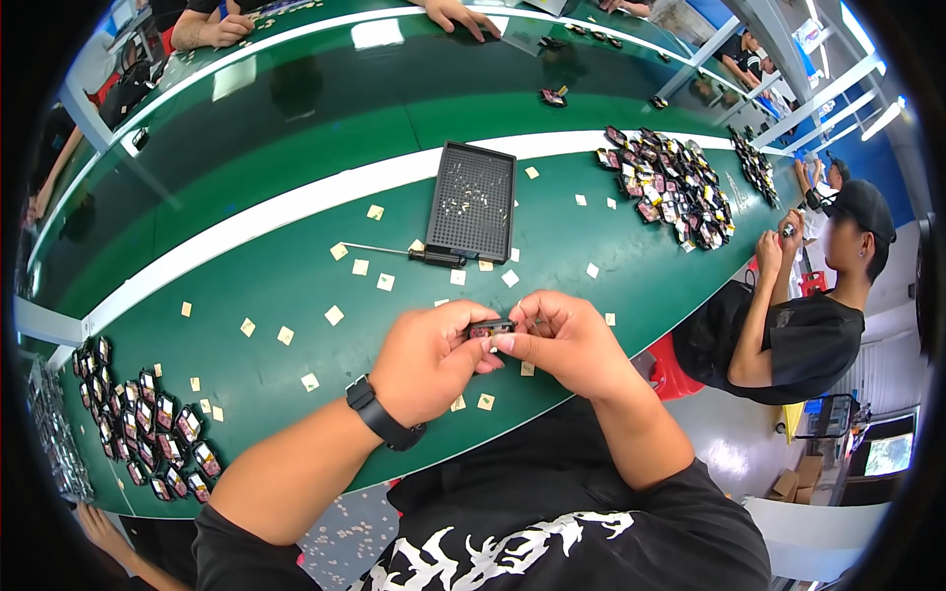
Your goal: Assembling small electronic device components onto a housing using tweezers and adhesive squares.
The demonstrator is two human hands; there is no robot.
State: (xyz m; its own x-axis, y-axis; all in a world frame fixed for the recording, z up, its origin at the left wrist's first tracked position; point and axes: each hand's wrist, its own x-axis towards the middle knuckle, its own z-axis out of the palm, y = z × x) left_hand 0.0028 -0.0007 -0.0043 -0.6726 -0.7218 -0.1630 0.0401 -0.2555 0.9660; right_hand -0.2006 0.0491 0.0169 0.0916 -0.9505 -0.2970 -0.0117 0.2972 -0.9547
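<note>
While both hands meet over the near edge of the green table (296,266), a small dark part (491,329) sits pinched between them, just above the table surface and close to the person's chest. The left hand (429,360) curls its fingers closed around the left end of the part, thumb on top; a black wristband (382,414) circles that wrist. The right hand (570,345) closes thumb and forefinger on the right end, and a pale fingertip (505,343) presses the part from below. The part looks black with a reddish patch on its face, though it is too small to make out further.

Small beige squares (335,315) lie scattered over the green surface around the hands, some just beside the knuckles. Beyond the hands, a black perforated tray (473,200) lies flat, and a slim tool with a black handle (439,256) rests along its near edge, its thin metal shaft pointing left. A heap of similar dark parts (670,187) is piled further to the right, well apart from the hands, and another heap (148,424) lies at the lower left by the table's edge.

To the right, a seated person in a black cap (862,205) and black shirt holds something small up near the face. Other people's hands (463,15) rest on the far side of the table.
</note>
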